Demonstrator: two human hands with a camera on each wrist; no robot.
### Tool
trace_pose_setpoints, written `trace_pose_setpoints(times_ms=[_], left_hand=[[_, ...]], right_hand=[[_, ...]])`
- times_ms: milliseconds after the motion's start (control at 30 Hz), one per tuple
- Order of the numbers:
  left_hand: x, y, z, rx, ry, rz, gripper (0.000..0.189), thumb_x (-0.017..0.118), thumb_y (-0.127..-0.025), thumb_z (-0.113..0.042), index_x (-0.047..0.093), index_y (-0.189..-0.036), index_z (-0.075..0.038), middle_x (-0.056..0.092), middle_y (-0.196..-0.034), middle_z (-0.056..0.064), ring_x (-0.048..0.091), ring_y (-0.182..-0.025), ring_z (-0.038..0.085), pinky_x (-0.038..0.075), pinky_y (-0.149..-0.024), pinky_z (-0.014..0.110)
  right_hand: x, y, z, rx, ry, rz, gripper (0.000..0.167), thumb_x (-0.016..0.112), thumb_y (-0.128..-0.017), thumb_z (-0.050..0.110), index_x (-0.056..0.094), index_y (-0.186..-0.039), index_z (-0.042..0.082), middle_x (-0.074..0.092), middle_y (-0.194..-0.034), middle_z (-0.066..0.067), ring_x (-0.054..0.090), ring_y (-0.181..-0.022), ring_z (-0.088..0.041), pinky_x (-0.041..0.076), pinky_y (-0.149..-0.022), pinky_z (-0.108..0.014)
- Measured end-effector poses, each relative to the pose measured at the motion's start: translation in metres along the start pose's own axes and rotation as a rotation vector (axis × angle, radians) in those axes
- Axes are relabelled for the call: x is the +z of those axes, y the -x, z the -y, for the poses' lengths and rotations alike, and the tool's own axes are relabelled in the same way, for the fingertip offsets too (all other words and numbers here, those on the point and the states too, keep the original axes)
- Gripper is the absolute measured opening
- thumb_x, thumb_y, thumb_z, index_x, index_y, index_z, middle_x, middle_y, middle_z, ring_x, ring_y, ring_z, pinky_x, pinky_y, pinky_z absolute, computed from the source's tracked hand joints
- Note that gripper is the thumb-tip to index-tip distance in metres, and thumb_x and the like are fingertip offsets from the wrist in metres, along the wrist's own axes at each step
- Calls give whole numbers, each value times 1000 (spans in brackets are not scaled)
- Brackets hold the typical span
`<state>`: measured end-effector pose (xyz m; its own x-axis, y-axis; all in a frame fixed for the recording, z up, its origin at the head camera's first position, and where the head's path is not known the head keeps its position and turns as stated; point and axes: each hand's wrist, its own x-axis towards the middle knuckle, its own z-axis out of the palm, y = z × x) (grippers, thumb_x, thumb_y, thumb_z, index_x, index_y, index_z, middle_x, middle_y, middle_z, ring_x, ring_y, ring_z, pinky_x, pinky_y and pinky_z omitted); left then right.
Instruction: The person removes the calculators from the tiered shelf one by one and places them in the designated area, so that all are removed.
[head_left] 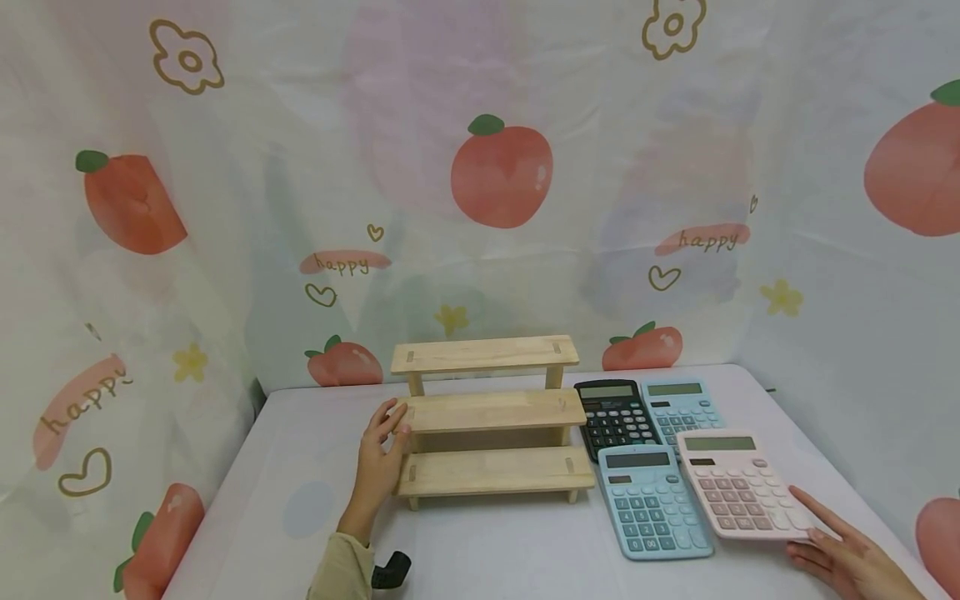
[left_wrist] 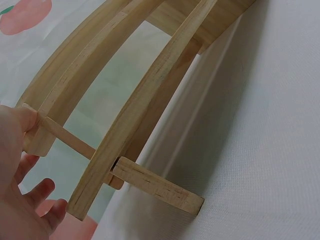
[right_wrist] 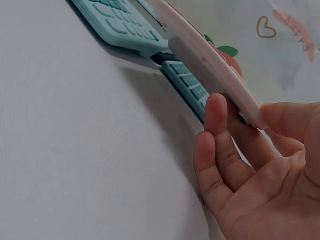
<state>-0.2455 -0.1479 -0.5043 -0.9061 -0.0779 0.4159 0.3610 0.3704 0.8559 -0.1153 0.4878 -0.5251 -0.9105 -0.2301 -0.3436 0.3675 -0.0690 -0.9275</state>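
A three-step wooden display stand (head_left: pixel 491 413) rests on the white table. My left hand (head_left: pixel 381 460) grips the left end of its middle board; in the left wrist view the thumb lies against the board's end, other fingers loosely bent below. At the right, my right hand (head_left: pixel 855 557) pinches a pink calculator (head_left: pixel 731 462) by its lower right corner. The right wrist view has this pink calculator (right_wrist: pixel 220 70) tilted and raised off the table, thumb on one face and fingers behind. A light-blue calculator (head_left: pixel 652 504) lies beside it.
Behind these lie a black calculator (head_left: pixel 617 417) and another light-blue calculator (head_left: pixel 686 402), partly covered by the pink one. A small black curved object (head_left: pixel 393 571) sits near the left sleeve. Fruit-printed cloth (head_left: pixel 502 292) hangs around the table's back and sides.
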Motion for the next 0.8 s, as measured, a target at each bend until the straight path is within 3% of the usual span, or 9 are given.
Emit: trace_pose_setpoints(times_ms=[67, 167, 367, 567, 800], left_hand=[[0, 0, 0, 4, -7, 1, 41, 59, -102, -13, 58, -140, 2, 44, -156, 19, 42, -142, 46, 38, -106, 69], [0, 0, 1, 26, -16, -12, 40, 59, -102, -15, 59, -139, 1, 47, -154, 19, 44, -139, 47, 40, -103, 69], [3, 0, 4, 77, -42, -46, 38, 59, -101, -14, 61, -137, 0, 50, -150, 21, 48, -133, 49, 43, -96, 68], [1, -1, 4, 15, -4, -9, 41, 59, -103, -17, 59, -140, -1, 46, -155, 18, 44, -140, 45, 39, -104, 68], [0, 0, 2, 6, 17, -6, 40, 59, -102, -15, 59, -140, 0, 46, -155, 17, 44, -140, 43, 38, -105, 68]], right_hand=[[-3, 1, -1, -36, -53, 88, 52, 31, -113, 20, 54, -111, 67, 61, -105, 32, 69, -99, -7, 57, -87, -23], [-6, 2, -1, -37, -84, 156, 55, 28, -113, 19, 56, -113, 66, 63, -108, 30, 69, -100, -7, 57, -88, -22], [-8, 1, -1, -29, -46, 173, 57, 27, -113, 17, 53, -114, 68, 63, -110, 30, 69, -100, -7, 57, -89, -22], [-9, -1, -2, -5, -8, 139, 54, 33, -112, 19, 54, -112, 68, 62, -109, 32, 70, -99, -7, 57, -89, -23], [-13, -2, 0, 0, -54, 211, 56, 30, -112, 16, 58, -116, 64, 62, -113, 29, 70, -104, -7, 56, -92, -24]])
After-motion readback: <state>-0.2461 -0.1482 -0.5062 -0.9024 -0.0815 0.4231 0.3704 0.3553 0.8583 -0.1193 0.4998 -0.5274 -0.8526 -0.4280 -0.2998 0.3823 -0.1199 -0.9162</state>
